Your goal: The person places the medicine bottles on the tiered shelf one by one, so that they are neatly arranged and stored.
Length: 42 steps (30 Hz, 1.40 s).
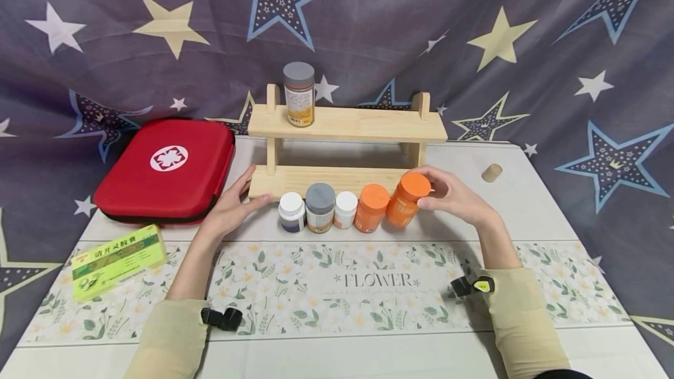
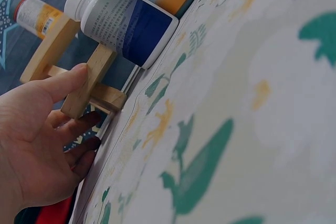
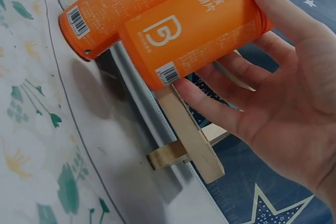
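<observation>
A two-tier wooden shelf (image 1: 347,124) stands at the back, with a grey-capped bottle (image 1: 299,98) on its upper board. My left hand (image 1: 227,210) holds the left end of the lower board, thumb on top and fingers curled below. In my right hand (image 1: 457,196) is an orange bottle (image 3: 194,30), gripped near its cap and tilted, close beside another orange bottle (image 1: 371,209). Further left in the same row are a small white bottle (image 1: 344,210), a grey-capped bottle (image 1: 320,210) and a white bottle with a blue label (image 2: 126,22), nearest my left hand.
A red zip case (image 1: 131,174) with a white emblem lies at the left, with a green medicine box (image 1: 118,262) in front of it. A small cork-like cylinder (image 1: 492,173) lies at the right. The table has a floral strip (image 1: 295,309); a star-patterned cloth (image 1: 368,28) hangs behind.
</observation>
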Motion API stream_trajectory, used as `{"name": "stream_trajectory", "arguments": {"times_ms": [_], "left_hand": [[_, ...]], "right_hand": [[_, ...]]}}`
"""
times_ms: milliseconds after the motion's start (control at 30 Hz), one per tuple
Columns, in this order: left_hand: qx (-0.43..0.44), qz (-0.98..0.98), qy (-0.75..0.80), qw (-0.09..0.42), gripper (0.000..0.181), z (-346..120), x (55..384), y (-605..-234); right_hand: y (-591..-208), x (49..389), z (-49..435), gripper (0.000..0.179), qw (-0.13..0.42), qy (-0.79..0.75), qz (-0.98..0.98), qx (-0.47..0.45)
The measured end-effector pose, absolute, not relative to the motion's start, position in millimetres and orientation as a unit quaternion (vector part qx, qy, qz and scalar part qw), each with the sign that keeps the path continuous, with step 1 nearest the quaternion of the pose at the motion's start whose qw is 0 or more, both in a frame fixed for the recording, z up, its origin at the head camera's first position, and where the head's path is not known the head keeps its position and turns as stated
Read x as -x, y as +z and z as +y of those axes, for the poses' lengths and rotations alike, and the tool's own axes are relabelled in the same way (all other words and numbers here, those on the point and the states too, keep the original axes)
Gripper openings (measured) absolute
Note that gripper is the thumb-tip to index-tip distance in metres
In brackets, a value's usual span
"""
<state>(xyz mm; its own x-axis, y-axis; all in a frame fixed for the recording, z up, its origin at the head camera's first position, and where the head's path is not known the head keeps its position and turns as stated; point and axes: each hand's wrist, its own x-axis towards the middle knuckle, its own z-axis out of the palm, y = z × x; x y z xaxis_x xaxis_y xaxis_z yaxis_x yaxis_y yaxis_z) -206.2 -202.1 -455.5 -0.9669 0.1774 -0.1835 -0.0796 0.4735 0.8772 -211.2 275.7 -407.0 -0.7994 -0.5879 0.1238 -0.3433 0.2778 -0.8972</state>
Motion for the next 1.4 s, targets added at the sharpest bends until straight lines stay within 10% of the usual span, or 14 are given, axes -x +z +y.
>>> {"name": "stream_trajectory", "arguments": {"times_ms": [1400], "left_hand": [[-0.033,0.849,0.511,0.127,0.097,-201.4,206.2,-455.0]], "right_hand": [[-292.0,286.8,198.4,0.038,0.069,-0.506,0.809,0.291]]}}
